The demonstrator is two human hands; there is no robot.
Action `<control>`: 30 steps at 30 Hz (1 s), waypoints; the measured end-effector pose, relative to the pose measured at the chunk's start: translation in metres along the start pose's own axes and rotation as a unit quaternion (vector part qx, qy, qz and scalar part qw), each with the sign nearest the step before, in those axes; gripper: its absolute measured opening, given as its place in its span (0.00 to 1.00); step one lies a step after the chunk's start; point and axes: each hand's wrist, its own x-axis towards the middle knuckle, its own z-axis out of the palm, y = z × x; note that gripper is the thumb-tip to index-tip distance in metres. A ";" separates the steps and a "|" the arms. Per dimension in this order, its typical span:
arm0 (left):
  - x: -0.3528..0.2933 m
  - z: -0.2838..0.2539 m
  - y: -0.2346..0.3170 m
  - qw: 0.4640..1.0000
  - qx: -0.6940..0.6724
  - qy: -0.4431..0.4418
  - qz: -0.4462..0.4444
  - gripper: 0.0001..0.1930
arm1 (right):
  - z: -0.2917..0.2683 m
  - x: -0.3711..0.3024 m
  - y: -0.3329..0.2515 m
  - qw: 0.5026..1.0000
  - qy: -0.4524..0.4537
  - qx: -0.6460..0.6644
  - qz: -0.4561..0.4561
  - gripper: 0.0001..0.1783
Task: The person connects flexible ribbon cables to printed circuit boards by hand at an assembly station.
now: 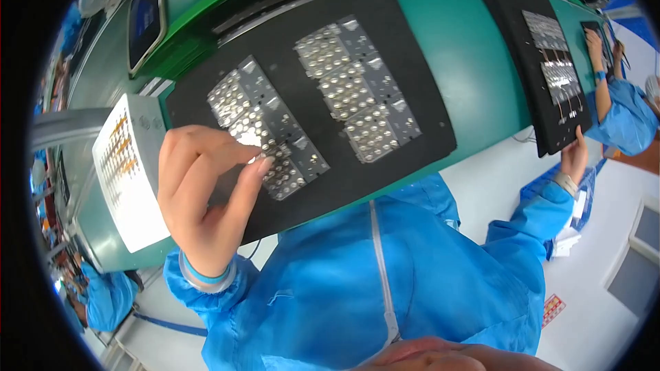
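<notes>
A black board (309, 111) lies in front of me, bearing two long panels of joined circuit boards. Rows of small round silvery pieces cover much of the left panel (280, 120) and the right panel (344, 89). Over the near part of the left panel, my left hand (199, 192) has thumb and forefinger pinched together; whatever is between the tips is too small to make out. Out to the right, my right hand (575, 159) grips the near edge of a second black board (529, 86). That board carries another silvery panel (560, 79).
A white tray (141, 203) with rows of small golden parts stands left of the board. Behind it a tablet-like screen (147, 24) leans by a green rail. The green tabletop (454, 55) runs between the boards. Co-workers in blue sit at far right (629, 117) and lower left (110, 300).
</notes>
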 end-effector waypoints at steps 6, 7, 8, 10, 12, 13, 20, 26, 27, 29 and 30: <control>-0.009 -0.002 -0.018 0.998 0.016 0.046 -0.036 0.11 | 0.051 -0.034 -0.045 0.890 0.144 -0.427 0.067 0.17; -0.011 -0.002 -0.021 0.998 0.017 0.048 -0.043 0.11 | 0.064 -0.036 -0.047 0.889 0.138 -0.431 0.066 0.17; -0.013 -0.004 -0.023 0.998 0.019 0.049 -0.040 0.11 | 0.074 -0.035 -0.046 0.842 0.128 -0.523 -0.038 0.18; -0.012 -0.002 -0.024 0.998 0.021 0.048 -0.041 0.11 | 0.122 -0.048 -0.048 0.786 0.051 -0.585 -0.194 0.18; -0.004 0.004 -0.027 0.999 0.022 0.040 -0.009 0.11 | 0.189 -0.067 -0.035 0.862 -0.077 -0.444 -0.230 0.16; 0.000 0.009 -0.026 0.999 0.024 0.038 -0.013 0.11 | 0.239 -0.090 -0.028 0.870 -0.153 -0.411 -0.227 0.14; 0.001 0.015 -0.031 0.997 -0.018 0.047 0.055 0.13 | 0.440 -0.232 0.028 0.582 -0.679 -0.253 -0.369 0.26; 0.002 0.015 -0.048 0.993 -0.013 0.115 0.030 0.12 | 0.478 -0.232 0.046 0.578 -0.695 -0.223 -0.364 0.20; 0.001 0.015 -0.051 0.992 0.018 0.121 0.018 0.12 | 0.481 -0.230 0.049 0.567 -0.670 -0.209 -0.430 0.18; 0.000 0.020 -0.056 0.992 0.025 0.121 0.003 0.11 | 0.485 -0.227 0.052 0.552 -0.663 -0.206 -0.462 0.13; -0.001 0.023 -0.058 0.993 0.033 0.115 0.007 0.11 | 0.485 -0.225 0.054 0.547 -0.660 -0.205 -0.473 0.11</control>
